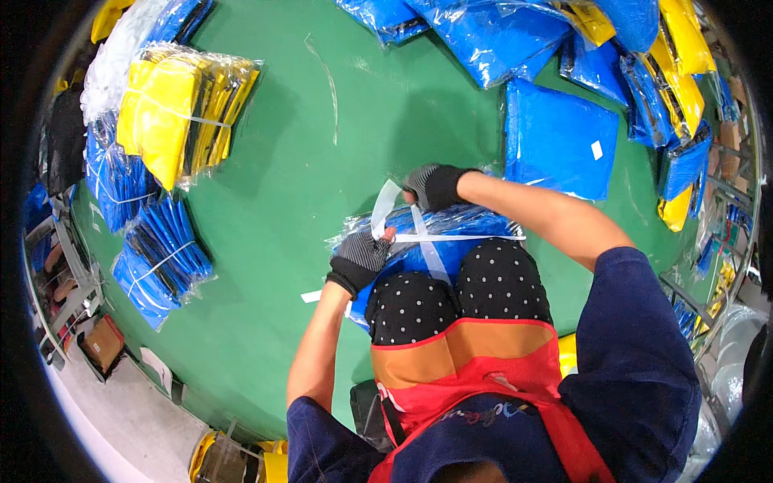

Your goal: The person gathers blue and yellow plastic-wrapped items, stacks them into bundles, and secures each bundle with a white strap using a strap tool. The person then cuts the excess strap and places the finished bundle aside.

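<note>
In the head view, we are bending over a blue bundle [451, 224] of flat packages in clear plastic, which is lying on the green floor [282, 201], in the middle of the scene and partly under our dotted thighs [415, 306]. Our left hand [361, 258], in a grey-striped black glove, is resting at the left side of this bundle, and its bare thumb and finger are pinching a white strap [386, 203]. Our right hand [435, 187], in a similar glove, is being at the far edge of the bundle, and its fingertips are closing together on the same strap, which is making a loop between the two hands. Other white banding is crossing over the top of the bundle.

To the far left, a yellow bundle [161, 113] is lying with a band around it, and a banded blue stack [161, 258] is lying nearer to us. On the right, a flat blue package [555, 141] is lying near our right forearm [547, 211], and farther away a blue-and-yellow pile [499, 36] is spreading.
</note>
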### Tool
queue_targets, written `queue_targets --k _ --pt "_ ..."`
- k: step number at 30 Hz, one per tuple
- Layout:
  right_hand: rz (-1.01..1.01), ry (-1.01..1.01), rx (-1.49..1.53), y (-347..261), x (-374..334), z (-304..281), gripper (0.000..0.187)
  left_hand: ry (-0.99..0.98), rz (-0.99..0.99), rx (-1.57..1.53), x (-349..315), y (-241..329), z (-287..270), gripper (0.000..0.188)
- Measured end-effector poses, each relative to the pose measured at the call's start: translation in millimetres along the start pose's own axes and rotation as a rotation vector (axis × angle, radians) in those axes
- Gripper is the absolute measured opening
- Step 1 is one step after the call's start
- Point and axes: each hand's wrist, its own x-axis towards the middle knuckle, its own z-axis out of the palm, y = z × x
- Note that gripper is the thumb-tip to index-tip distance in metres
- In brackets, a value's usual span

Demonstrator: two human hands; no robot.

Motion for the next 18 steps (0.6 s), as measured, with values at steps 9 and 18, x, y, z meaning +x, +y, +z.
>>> queue_targets --k 9,18 --pt "0.136 0.141 -0.147 0.3 -8.1 35.8 0.028 -0.288 -0.175 -0.205 53.1 -25.9 1.4 0.04" --pt "0.215 0.199 0.324 26.6 -5.7 36.0 0.043 -0.396 -0.099 -0.195 88.6 -72.0 55.4 0.048"
